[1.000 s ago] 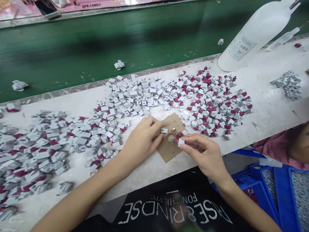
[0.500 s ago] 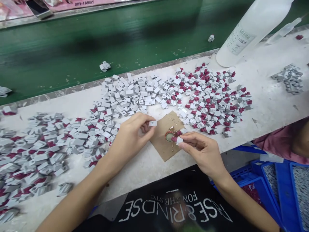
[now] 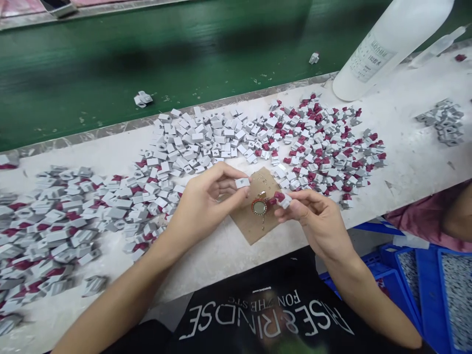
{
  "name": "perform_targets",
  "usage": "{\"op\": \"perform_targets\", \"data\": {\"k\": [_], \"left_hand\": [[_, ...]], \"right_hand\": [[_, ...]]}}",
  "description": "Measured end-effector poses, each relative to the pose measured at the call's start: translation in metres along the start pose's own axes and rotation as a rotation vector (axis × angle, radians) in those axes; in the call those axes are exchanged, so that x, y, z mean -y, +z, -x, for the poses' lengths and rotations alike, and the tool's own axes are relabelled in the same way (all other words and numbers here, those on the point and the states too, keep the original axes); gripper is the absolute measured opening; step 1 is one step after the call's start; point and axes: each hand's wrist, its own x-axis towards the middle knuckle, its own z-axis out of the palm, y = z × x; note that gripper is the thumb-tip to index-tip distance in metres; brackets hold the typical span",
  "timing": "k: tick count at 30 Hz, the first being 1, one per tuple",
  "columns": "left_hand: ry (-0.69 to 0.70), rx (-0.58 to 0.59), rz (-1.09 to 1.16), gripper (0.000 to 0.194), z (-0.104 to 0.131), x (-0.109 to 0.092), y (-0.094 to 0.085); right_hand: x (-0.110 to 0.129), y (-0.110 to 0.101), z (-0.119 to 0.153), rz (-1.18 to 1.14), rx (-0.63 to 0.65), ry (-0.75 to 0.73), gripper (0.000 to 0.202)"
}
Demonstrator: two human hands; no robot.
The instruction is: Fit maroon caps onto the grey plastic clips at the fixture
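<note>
Loose pieces [image 3: 143,99] on the green belt [image 3: 184,64] have slid leftward since half a second ago. Over the same span, the left hand [image 3: 204,204] has brought its grey block [image 3: 242,183] in toward the brown board [image 3: 254,233], and the right hand [image 3: 320,219] has raised and turned its grey-and-maroon piece [image 3: 283,200].

Smooth and dull, the belt runs beyond a pale, scuffed worktop [image 3: 206,275]. A broad heap of angular parts [image 3: 66,236], grey with maroon bits, spreads across the left side; mostly grey, boxy parts [image 3: 197,142] lie in the middle, some with holes in their ends, and a mixed grey-and-maroon pile [image 3: 320,147] reaches to the right.

Blue plastic bins [image 3: 429,285] stand low at the right, filled with tiny grey, speckled pieces [image 3: 459,290]. On the worktop are a large, translucent white bottle [image 3: 398,44] with a printed label and a slim dropper bottle [image 3: 438,46].

The board is flat and matte, bearing a round disc [image 3: 259,207] with a beaded, reddish rim. Above the board, left thumb and forefinger pinch the block; right thumb and fingers grip the grey-and-maroon piece, its maroon end toward the disc. Whether piece and disc touch is unclear.
</note>
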Motion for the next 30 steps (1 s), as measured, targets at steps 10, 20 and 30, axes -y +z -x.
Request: {"op": "perform_targets", "data": {"k": [10, 20, 30], "left_hand": [[-0.100, 0.165, 0.226, 0.012, -0.027, -0.029, 0.023], [-0.150, 0.120, 0.358, 0.015, -0.033, -0.027, 0.026], [-0.137, 0.124, 0.344, 0.012, -0.035, -0.028, 0.023]], "right_hand": [[0.022, 0.013, -0.016, 0.136, -0.097, -0.211, 0.028], [0.020, 0.011, -0.024, 0.229, -0.080, -0.292, 0.019], [0.020, 0.012, -0.027, 0.321, -0.085, -0.318, 0.014]]}}
